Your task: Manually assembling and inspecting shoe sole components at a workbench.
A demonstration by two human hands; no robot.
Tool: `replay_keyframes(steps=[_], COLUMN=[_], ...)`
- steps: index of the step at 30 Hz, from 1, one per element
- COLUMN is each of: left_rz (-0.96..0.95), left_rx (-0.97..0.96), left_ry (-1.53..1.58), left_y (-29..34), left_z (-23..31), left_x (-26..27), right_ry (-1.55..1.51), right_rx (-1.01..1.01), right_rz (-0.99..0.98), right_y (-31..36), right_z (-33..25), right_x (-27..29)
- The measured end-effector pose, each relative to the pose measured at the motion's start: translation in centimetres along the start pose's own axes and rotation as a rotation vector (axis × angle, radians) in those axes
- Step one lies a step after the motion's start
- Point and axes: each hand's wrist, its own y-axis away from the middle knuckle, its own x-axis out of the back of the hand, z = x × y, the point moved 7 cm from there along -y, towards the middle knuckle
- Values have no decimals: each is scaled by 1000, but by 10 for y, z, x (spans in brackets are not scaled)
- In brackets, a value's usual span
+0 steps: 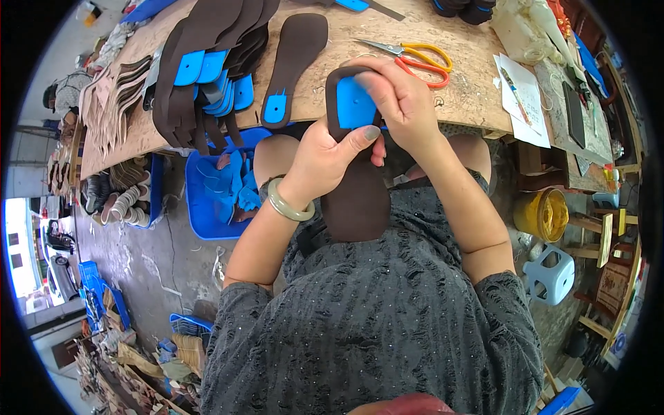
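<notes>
Between both hands, at the table's near edge, is a dark brown shoe insole [356, 202] with a blue patch [355, 104] on its heel end. My left hand [325, 158] grips it from the left, thumb lying over the patch's lower edge. My right hand [401, 100] is closed on the heel end's upper right, its fingertips slightly blurred over the patch. The insole's other end hangs toward my lap. Another brown insole [300, 52] with a blue heel patch lies on the table. Scissors [418, 61] with yellow and red handles lie just beyond my right hand.
A stack of brown insoles [207, 28] with blue patches is at the table's left, beside layered beige pieces [121, 97]. Below the table edge stands a blue bin [200, 225] of blue scraps. To the right are a paper sheet [515, 114], a yellow-lined bucket [526, 211] and a light-blue stool [550, 273].
</notes>
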Motion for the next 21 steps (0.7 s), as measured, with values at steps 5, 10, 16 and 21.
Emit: replay_keyframes(steps=[5, 10, 16, 21], left_rz=[-28, -32, 52, 199], left_rx=[9, 53, 36, -136], left_ry=[-39, 4, 101, -95], left_y=[1, 0, -3, -4], left_z=[2, -5, 2, 7], left_x=[0, -2, 1, 3], right_ry=[-233, -342, -641, -249], right_rx=[-199, -105, -342, -438], right_rz=[-255, -297, -165, -65], right_y=[10, 14, 28, 41], right_z=[10, 18, 19, 21], right_x=[-10, -21, -21, -17])
